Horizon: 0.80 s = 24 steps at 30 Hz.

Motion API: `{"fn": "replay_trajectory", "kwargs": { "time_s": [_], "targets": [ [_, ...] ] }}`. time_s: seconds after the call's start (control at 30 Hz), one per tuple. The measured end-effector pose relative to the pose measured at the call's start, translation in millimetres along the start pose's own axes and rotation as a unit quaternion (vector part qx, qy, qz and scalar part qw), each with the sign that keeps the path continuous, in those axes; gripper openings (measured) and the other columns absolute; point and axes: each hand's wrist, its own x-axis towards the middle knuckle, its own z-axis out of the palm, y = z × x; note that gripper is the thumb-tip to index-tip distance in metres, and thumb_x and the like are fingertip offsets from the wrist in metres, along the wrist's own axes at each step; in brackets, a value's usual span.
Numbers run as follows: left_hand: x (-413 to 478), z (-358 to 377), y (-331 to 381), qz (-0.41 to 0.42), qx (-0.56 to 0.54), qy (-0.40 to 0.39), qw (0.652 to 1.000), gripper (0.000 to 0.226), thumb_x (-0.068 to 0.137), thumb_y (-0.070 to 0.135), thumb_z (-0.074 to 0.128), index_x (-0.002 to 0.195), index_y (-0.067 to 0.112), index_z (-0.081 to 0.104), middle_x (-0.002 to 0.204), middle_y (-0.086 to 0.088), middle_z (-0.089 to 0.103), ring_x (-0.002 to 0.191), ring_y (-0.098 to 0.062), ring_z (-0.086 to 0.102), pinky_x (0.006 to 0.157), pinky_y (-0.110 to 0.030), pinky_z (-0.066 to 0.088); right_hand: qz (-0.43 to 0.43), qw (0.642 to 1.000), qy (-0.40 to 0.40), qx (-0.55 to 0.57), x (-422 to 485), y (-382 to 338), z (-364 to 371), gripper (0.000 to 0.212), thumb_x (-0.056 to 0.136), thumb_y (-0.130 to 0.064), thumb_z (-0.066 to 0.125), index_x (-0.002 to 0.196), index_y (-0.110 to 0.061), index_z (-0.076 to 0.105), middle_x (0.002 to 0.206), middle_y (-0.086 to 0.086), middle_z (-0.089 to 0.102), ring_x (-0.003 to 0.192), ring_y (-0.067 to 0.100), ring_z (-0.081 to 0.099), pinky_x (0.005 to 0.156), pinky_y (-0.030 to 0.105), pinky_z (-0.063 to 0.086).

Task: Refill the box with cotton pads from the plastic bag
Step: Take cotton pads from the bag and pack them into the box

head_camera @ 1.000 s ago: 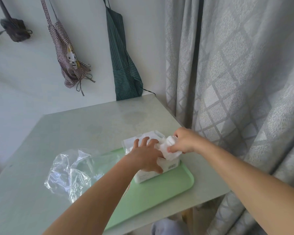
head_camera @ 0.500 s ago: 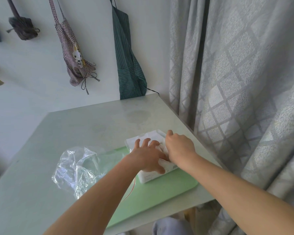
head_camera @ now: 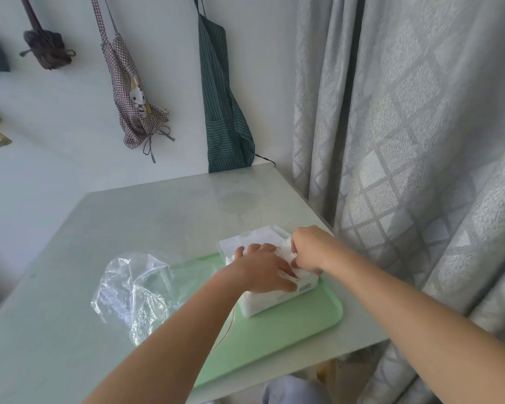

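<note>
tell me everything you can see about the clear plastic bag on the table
The plastic bag is thin, transparent film, crumpled and glossy with white highlights. It looks slack and empty, though its folds could hide something. It lies on the pale table, its right part overlapping the left end of the green tray, left of the box. Neither hand touches it; the left forearm passes just beside its near edge.
</note>
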Motion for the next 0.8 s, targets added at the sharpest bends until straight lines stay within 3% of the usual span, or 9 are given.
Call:
{"fn": "replay_trajectory", "kwargs": {
  "time_s": [0.1,0.2,0.4,0.47,0.57,0.6,0.67,0.73,0.8],
  "targets": [
    [0,-6,-8,0.025,-0.079,0.031,0.996,0.030,0.081,0.042,0.067,0.111,0.044,0.069,0.133,0.008,0.054,0.126,-0.016,0.048,0.105,-0.037,0.038,0.001,0.995,0.086,-0.042,-1,0,7,0.041,0.078,-0.012,0.064,0.118,-0.020,0.063,0.104,0.008,0.065,0.094,0.030,0.065,0.068,0.030,0.045],
    [-3,-4,-11,0.023,-0.072,0.043,0.996,0.030,0.080,0.037,0.071,0.110,0.039,0.068,0.123,0.010,0.060,0.111,-0.017,0.058,0.094,-0.039,0.049,0.008,0.995,0.092,-0.027,-1,-1,12,0.033,0.079,-0.010,0.064,0.112,-0.011,0.063,0.100,0.011,0.066,0.093,0.032,0.065,0.065,0.029,0.041],
    [-6,2,1,0.008,-0.009,0.088,0.996,0.035,0.086,0.036,0.065,0.120,0.028,0.056,0.128,0.002,0.054,0.110,-0.023,0.058,0.088,-0.040,0.051,-0.006,0.994,0.089,-0.064,-4,-16,18,0.026,0.090,-0.024,0.056,0.112,-0.013,0.063,0.113,0.011,0.064,0.101,0.032,0.064,0.069,0.032,0.039],
    [-7,8,6,-0.008,-0.031,0.124,0.992,0.045,0.091,0.031,0.058,0.132,0.017,0.046,0.135,-0.005,0.048,0.122,-0.026,0.050,0.096,-0.040,0.046,0.008,0.995,0.074,-0.065,-2,-10,12,0.033,0.085,-0.021,0.058,0.118,-0.018,0.060,0.113,0.007,0.065,0.101,0.029,0.064,0.070,0.031,0.040],
    [-11,17,15,-0.089,-0.048,0.139,0.985,0.042,0.094,0.017,0.041,0.133,0.002,0.038,0.138,-0.019,0.040,0.136,-0.036,0.033,0.109,-0.041,0.035,-0.014,0.990,0.138,-0.005,7,7,12,0.027,0.085,-0.022,0.051,0.110,-0.020,0.061,0.116,0.003,0.063,0.103,0.026,0.060,0.078,0.035,0.048],
    [-11,18,16,-0.130,-0.029,0.126,0.983,0.045,0.093,0.015,0.037,0.135,0.000,0.035,0.143,-0.024,0.034,0.140,-0.041,0.026,0.112,-0.043,0.031,-0.040,0.989,0.139,0.030,11,13,15,0.032,0.090,-0.021,0.047,0.119,-0.021,0.059,0.127,0.002,0.058,0.114,0.025,0.056,0.088,0.037,0.048],
    [-11,17,11,-0.174,-0.014,0.100,0.980,0.050,0.093,0.015,0.034,0.140,-0.002,0.030,0.150,-0.027,0.025,0.144,-0.042,0.019,0.116,-0.046,0.026,-0.102,0.987,0.071,0.098,14,20,25,0.046,0.099,-0.021,0.040,0.145,-0.020,0.042,0.155,-0.001,0.037,0.141,0.019,0.035,0.113,0.035,0.032],
    [-11,16,0,-0.131,-0.025,0.091,0.987,0.041,0.097,0.021,0.033,0.133,0.000,0.037,0.141,-0.021,0.038,0.137,-0.037,0.031,0.111,-0.044,0.033,-0.148,0.985,-0.006,0.093,14,24,35,0.054,0.104,-0.030,0.033,0.156,-0.019,0.022,0.165,-0.005,0.011,0.150,0.010,0.011,0.121,0.031,0.013],
    [-14,14,-12,-0.070,-0.028,0.075,0.994,0.041,0.101,0.031,0.033,0.131,0.004,0.039,0.139,-0.012,0.044,0.135,-0.032,0.036,0.107,-0.044,0.035,-0.167,0.985,-0.027,0.032,16,30,46,0.058,0.105,-0.040,0.025,0.157,-0.022,0.009,0.165,-0.007,0.001,0.151,0.007,-0.001,0.122,0.035,0.005]
  ]
}}
